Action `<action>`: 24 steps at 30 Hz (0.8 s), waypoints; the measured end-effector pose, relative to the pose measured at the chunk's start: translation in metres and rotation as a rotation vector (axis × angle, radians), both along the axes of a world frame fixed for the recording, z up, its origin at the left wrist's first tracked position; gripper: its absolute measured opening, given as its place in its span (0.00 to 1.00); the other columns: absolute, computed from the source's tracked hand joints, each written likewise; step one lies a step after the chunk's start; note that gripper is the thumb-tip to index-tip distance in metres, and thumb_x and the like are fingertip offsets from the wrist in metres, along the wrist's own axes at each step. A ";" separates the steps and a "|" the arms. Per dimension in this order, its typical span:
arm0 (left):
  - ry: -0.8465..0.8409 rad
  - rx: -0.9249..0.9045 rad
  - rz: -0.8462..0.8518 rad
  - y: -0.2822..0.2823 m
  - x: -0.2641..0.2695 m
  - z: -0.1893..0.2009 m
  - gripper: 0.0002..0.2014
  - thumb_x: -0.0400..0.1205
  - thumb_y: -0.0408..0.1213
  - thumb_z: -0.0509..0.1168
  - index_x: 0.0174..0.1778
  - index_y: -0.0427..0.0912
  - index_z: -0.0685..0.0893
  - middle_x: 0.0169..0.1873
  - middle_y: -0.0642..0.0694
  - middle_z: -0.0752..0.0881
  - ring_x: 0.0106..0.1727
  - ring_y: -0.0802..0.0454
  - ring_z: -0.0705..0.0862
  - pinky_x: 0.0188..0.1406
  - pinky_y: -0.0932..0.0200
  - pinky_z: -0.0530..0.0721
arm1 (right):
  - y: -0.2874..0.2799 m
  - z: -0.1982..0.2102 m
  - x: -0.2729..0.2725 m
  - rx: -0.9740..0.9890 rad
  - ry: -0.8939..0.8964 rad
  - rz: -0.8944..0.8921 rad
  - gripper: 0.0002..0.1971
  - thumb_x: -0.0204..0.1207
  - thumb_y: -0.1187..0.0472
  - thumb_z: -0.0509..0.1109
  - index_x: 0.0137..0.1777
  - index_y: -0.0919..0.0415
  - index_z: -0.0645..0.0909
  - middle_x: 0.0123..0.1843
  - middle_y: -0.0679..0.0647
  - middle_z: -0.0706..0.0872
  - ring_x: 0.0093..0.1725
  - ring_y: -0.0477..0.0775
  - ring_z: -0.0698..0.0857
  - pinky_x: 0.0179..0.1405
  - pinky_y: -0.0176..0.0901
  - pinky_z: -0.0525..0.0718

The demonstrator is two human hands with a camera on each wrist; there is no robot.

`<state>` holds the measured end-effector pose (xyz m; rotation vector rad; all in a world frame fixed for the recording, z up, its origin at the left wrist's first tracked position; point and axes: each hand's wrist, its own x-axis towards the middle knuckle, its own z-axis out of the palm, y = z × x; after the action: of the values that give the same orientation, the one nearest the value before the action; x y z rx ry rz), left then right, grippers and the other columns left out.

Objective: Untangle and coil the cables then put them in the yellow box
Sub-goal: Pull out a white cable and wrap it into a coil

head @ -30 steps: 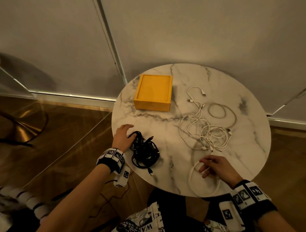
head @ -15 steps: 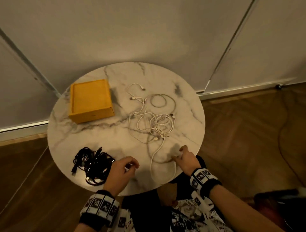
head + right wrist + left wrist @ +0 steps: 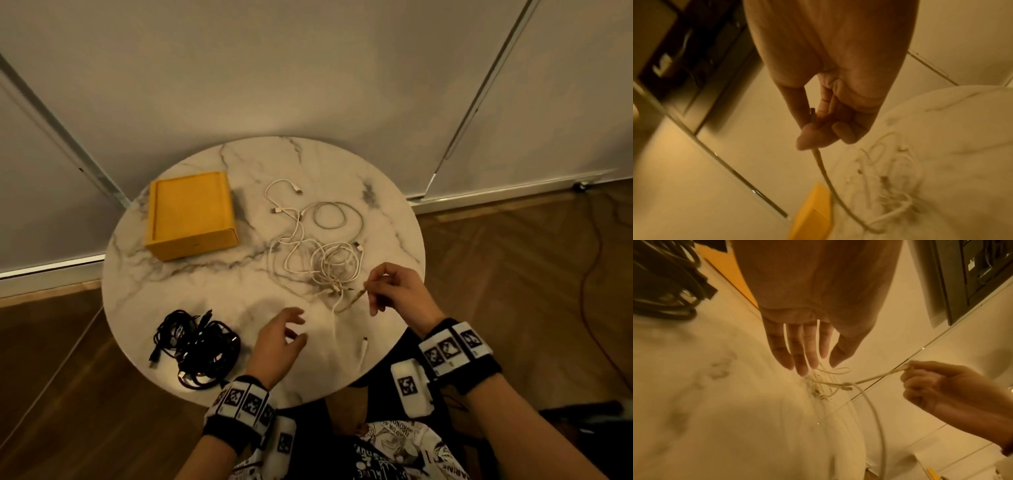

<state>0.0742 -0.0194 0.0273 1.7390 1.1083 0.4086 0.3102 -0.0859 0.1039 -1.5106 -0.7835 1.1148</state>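
At four o'clock on the table point(image 3: 191, 284), the right hand point(image 3: 399, 291) pinches one white cable point(image 3: 356, 297) lifted off the white tangle point(image 3: 325, 260). Left hand point(image 3: 277, 337) hovers at six, fingers spread loosely, holding nothing. Black cables point(image 3: 198, 346) lie heaped at seven, the yellow box point(image 3: 190, 214) at ten. Shirt point(image 3: 404, 452) lettering is cut off, unreadable; wrist views are blurred.
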 end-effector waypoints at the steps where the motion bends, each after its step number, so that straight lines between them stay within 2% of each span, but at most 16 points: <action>1: -0.040 -0.044 -0.001 0.003 0.005 0.003 0.21 0.77 0.32 0.72 0.63 0.55 0.77 0.49 0.54 0.87 0.37 0.63 0.86 0.35 0.71 0.79 | -0.001 0.012 -0.001 0.045 0.083 0.024 0.04 0.76 0.77 0.66 0.42 0.70 0.78 0.25 0.65 0.80 0.21 0.59 0.80 0.22 0.39 0.73; 2: -0.085 -0.122 -0.008 0.004 0.013 0.010 0.22 0.79 0.35 0.71 0.66 0.56 0.75 0.48 0.52 0.88 0.37 0.59 0.88 0.32 0.68 0.80 | -0.003 0.022 -0.005 0.085 0.148 0.058 0.03 0.76 0.76 0.66 0.44 0.71 0.78 0.27 0.65 0.81 0.22 0.60 0.81 0.24 0.41 0.74; 4: -0.159 -0.350 0.010 0.012 0.033 0.020 0.16 0.83 0.37 0.66 0.64 0.57 0.77 0.44 0.47 0.90 0.37 0.48 0.90 0.29 0.61 0.81 | -0.007 0.032 -0.017 0.137 0.218 0.147 0.02 0.77 0.74 0.67 0.48 0.72 0.78 0.30 0.64 0.83 0.26 0.61 0.84 0.27 0.42 0.77; 6: -0.229 -0.625 0.068 0.021 0.051 0.024 0.11 0.84 0.39 0.62 0.61 0.48 0.83 0.44 0.42 0.91 0.40 0.44 0.90 0.37 0.56 0.84 | -0.010 0.029 -0.027 0.138 0.224 0.223 0.04 0.76 0.70 0.69 0.49 0.70 0.79 0.32 0.63 0.87 0.30 0.60 0.87 0.29 0.41 0.78; 8: -0.274 -0.776 0.099 0.031 0.061 0.021 0.13 0.82 0.39 0.63 0.59 0.41 0.86 0.48 0.37 0.90 0.45 0.42 0.89 0.47 0.48 0.84 | -0.013 0.015 -0.033 0.092 0.157 0.278 0.04 0.75 0.68 0.70 0.48 0.68 0.80 0.35 0.62 0.88 0.32 0.57 0.88 0.29 0.39 0.78; 9: -0.289 -0.759 0.109 0.035 0.063 0.022 0.12 0.82 0.36 0.64 0.58 0.40 0.87 0.48 0.36 0.89 0.44 0.43 0.88 0.44 0.49 0.85 | -0.017 0.006 -0.034 0.040 0.100 0.306 0.03 0.75 0.69 0.71 0.47 0.67 0.81 0.35 0.61 0.89 0.32 0.55 0.89 0.29 0.38 0.77; 10: -0.302 -0.697 0.122 0.039 0.065 0.023 0.10 0.81 0.31 0.65 0.57 0.39 0.87 0.46 0.36 0.88 0.38 0.46 0.88 0.37 0.54 0.85 | -0.021 -0.004 -0.033 -0.030 0.031 0.335 0.02 0.76 0.70 0.71 0.46 0.66 0.82 0.35 0.60 0.90 0.32 0.53 0.89 0.28 0.36 0.76; 12: -0.257 -0.509 0.109 0.049 0.068 0.033 0.13 0.80 0.24 0.66 0.57 0.41 0.84 0.42 0.38 0.88 0.26 0.50 0.86 0.20 0.62 0.79 | -0.028 -0.019 -0.030 -0.167 -0.100 0.378 0.03 0.75 0.73 0.70 0.45 0.66 0.83 0.36 0.60 0.90 0.30 0.52 0.88 0.26 0.34 0.75; 14: -0.109 -0.245 -0.022 0.064 0.073 0.046 0.15 0.83 0.27 0.62 0.62 0.49 0.79 0.38 0.40 0.90 0.20 0.49 0.84 0.13 0.64 0.74 | -0.030 -0.024 -0.025 -0.220 -0.165 0.309 0.04 0.75 0.75 0.69 0.45 0.69 0.84 0.35 0.62 0.90 0.27 0.51 0.86 0.25 0.32 0.75; 15: 0.002 -0.085 -0.100 0.075 0.075 0.053 0.14 0.84 0.32 0.61 0.64 0.51 0.78 0.38 0.40 0.91 0.21 0.49 0.85 0.16 0.64 0.75 | -0.028 -0.024 -0.020 -0.218 -0.178 0.234 0.04 0.74 0.76 0.68 0.44 0.71 0.84 0.35 0.64 0.89 0.25 0.50 0.86 0.23 0.31 0.75; 17: 0.249 0.222 -0.202 0.099 0.077 0.069 0.11 0.85 0.41 0.62 0.62 0.48 0.83 0.42 0.38 0.91 0.36 0.47 0.89 0.32 0.63 0.79 | -0.021 -0.027 -0.003 -0.214 -0.242 0.066 0.05 0.74 0.78 0.69 0.41 0.71 0.83 0.33 0.66 0.88 0.23 0.52 0.85 0.22 0.33 0.78; 19: 0.363 0.355 -0.236 0.122 0.076 0.094 0.11 0.83 0.46 0.66 0.55 0.46 0.88 0.47 0.40 0.90 0.49 0.46 0.88 0.42 0.62 0.76 | -0.011 -0.042 0.020 -0.272 -0.381 -0.033 0.09 0.73 0.77 0.69 0.37 0.65 0.84 0.32 0.64 0.89 0.25 0.54 0.86 0.28 0.43 0.86; 21: 0.223 0.303 -0.224 0.139 0.079 0.125 0.08 0.82 0.43 0.67 0.50 0.46 0.89 0.45 0.45 0.90 0.49 0.48 0.87 0.44 0.61 0.77 | -0.002 -0.063 0.036 -0.415 -0.520 0.011 0.09 0.73 0.74 0.69 0.38 0.61 0.85 0.35 0.62 0.90 0.30 0.54 0.88 0.40 0.50 0.90; 23: -0.052 0.239 -0.177 0.148 0.084 0.161 0.06 0.83 0.36 0.66 0.49 0.45 0.89 0.32 0.48 0.86 0.35 0.53 0.83 0.37 0.60 0.76 | 0.005 -0.079 0.038 -0.595 -0.672 0.217 0.08 0.74 0.67 0.69 0.49 0.61 0.88 0.51 0.62 0.90 0.46 0.56 0.89 0.53 0.45 0.87; 24: -0.175 0.239 -0.154 0.151 0.088 0.182 0.08 0.83 0.32 0.64 0.49 0.43 0.89 0.25 0.51 0.82 0.28 0.57 0.78 0.31 0.61 0.73 | 0.009 -0.081 0.036 -0.654 -0.739 0.305 0.12 0.75 0.63 0.69 0.57 0.61 0.86 0.59 0.61 0.88 0.56 0.57 0.87 0.58 0.41 0.82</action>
<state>0.1617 0.1312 0.2090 1.9410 0.8202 0.6046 0.3463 -0.0768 0.0226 -2.4898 -1.2499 1.0836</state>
